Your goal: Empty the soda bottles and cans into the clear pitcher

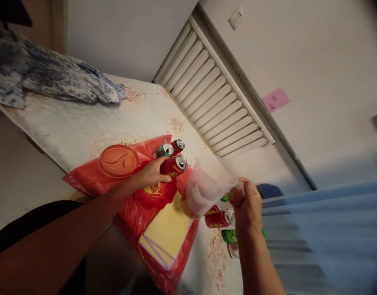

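My left hand [152,173] is wrapped round a red can [174,166] with its opened top facing up and to the right. Beside that can stand a green can [163,150] and another red can [178,145]. The handle of a translucent plastic jug [200,192] is in my right hand [246,198]; the jug tilts and its lower part looks brownish. Under my left hand lies a red scalloped dish [156,192] with a yellow print. A folded yellow cloth [168,231] and an orange round lid or dish [118,160] rest on a red plastic bag [131,217].
Past the jug, more red cans [218,219] and green items [229,236] are on the floral tablecloth [151,108]. A blue patterned cloth [65,78] lies at the far left. A white radiator [214,92] runs along the wall; a blue curtain [323,237] hangs right.
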`<state>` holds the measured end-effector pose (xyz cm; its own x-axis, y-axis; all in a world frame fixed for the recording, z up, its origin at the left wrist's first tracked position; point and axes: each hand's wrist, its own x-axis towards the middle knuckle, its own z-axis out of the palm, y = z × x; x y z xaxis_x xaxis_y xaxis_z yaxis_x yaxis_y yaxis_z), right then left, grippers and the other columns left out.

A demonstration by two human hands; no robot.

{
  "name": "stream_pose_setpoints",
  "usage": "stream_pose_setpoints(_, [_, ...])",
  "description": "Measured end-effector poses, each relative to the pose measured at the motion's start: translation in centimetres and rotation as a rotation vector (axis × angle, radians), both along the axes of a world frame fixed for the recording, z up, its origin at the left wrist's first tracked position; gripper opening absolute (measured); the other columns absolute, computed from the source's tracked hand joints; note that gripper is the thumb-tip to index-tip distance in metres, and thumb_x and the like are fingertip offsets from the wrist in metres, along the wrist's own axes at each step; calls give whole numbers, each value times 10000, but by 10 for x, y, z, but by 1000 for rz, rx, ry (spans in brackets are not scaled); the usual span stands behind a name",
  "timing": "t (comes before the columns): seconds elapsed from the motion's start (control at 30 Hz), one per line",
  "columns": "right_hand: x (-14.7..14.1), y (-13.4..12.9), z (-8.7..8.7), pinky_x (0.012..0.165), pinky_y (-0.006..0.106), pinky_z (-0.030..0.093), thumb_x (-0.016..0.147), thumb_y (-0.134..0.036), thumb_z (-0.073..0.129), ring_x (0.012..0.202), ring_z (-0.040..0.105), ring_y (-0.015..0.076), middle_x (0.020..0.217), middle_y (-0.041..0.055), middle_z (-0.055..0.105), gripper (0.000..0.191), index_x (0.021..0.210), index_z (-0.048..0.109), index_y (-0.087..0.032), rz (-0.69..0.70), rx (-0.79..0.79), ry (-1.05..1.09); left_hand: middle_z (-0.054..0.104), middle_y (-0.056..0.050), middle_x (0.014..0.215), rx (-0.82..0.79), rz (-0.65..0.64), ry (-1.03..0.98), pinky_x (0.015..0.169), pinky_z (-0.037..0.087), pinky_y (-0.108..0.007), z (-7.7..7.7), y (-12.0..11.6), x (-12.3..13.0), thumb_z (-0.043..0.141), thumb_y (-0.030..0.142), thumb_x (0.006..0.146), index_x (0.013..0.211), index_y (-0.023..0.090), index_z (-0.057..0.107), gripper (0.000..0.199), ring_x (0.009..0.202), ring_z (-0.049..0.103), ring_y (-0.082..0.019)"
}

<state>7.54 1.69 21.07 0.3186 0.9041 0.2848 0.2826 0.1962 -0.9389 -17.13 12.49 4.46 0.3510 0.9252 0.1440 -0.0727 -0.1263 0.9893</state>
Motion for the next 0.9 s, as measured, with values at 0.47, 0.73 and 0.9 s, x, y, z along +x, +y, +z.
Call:
stream_pose_setpoints(0.47, [-64,32,-72,391,214,185,861,-472,589,365,189,67,455,-143,256,356,720,342,-258,-75,111,264,651,-82,1317,82,439,-130,1099,455,-432,8,8,-16,731,291,662,1301,189,546,674,1233,604,-293])
stream_pose_setpoints(0.73, [-78,35,-117,426,219,206,884,-489,549,378,210,79,456,-146,268,316,767,368,-257,-70,83,320,653,-95,1299,59,564,-87,1096,452,-434,7,6,-23,736,296,666,1262,183,543,636,1222,605,-289])
stream_pose_setpoints(0.9, [-74,31,-126,470,227,265,908,-532,489,404,247,91,471,-139,283,319,788,386,-255,-29,65,295,653,-96,1285,44,604,-103,1086,459,-434,-2,2,-27,752,327,666,1257,188,541,643,1209,613,-289])
